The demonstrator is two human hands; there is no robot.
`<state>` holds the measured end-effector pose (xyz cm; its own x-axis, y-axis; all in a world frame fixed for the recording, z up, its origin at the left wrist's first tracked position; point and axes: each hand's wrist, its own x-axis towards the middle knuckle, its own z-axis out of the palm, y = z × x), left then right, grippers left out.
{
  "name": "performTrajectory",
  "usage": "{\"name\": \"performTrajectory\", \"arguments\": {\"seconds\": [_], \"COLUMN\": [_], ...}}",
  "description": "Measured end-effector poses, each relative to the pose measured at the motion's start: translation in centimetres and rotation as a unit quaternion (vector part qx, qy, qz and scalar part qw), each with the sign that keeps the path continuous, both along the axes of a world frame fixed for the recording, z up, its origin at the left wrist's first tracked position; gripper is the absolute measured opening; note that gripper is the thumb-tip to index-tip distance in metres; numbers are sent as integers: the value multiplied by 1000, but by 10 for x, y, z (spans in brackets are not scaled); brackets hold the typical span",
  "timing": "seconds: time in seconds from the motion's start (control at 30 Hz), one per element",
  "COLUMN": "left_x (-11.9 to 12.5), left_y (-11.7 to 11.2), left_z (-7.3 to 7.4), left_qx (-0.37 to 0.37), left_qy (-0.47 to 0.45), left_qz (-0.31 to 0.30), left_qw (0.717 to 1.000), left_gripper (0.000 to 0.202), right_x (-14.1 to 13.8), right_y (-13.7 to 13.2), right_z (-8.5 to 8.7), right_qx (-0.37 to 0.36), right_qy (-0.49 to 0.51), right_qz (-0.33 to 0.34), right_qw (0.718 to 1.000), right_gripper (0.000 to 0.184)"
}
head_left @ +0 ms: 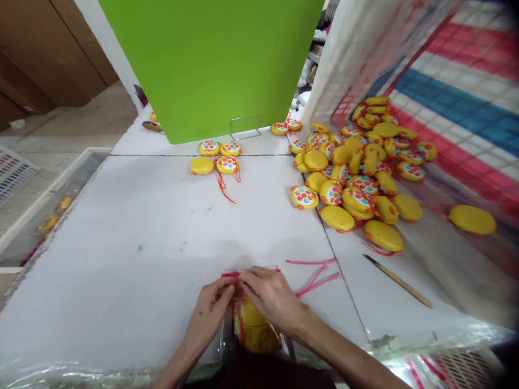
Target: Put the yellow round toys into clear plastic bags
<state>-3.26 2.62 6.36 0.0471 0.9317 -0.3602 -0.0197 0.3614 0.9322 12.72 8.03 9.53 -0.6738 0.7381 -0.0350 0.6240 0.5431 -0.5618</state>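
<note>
My left hand and my right hand meet at the table's near edge, both pinching the red zip top of a small clear bag. A yellow toy sits inside the bag, partly hidden under my right hand. A large heap of yellow toys with coloured dots lies at the right. Several more toys lie farther ahead near the green board.
A green board stands at the back of the white table. A thin wooden stick and empty red-topped bags lie right of my hands. A striped woven sack spreads at right; a white crate stands at left.
</note>
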Motion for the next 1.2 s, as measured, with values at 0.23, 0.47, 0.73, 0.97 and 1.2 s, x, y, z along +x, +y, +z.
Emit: {"name": "performTrajectory", "arguments": {"seconds": [0.23, 0.47, 0.73, 0.97, 1.2], "left_x": [4, 13, 8, 15, 6], "left_y": [5, 5, 3, 7, -1], "left_z": [9, 14, 14, 14, 10], "left_qx": [10, 38, 33, 54, 36], "left_qy": [65, 180, 179, 197, 160], "left_qz": [-28, -15, -24, -17, -32], "left_qw": [997, 983, 983, 979, 986], "left_gripper": [29, 26, 28, 27, 27], "right_x": [-13, -17, -3, -20, 18], "right_y": [-1, 2, 8, 3, 20], "right_z": [10, 8, 8, 12, -5], "right_qx": [30, 66, 31, 68, 8], "right_qy": [-91, -119, -53, -120, 16], "right_qz": [57, 66, -34, 55, -138], "right_qw": [994, 989, 998, 989, 990], "right_gripper": [16, 10, 14, 9, 16]}}
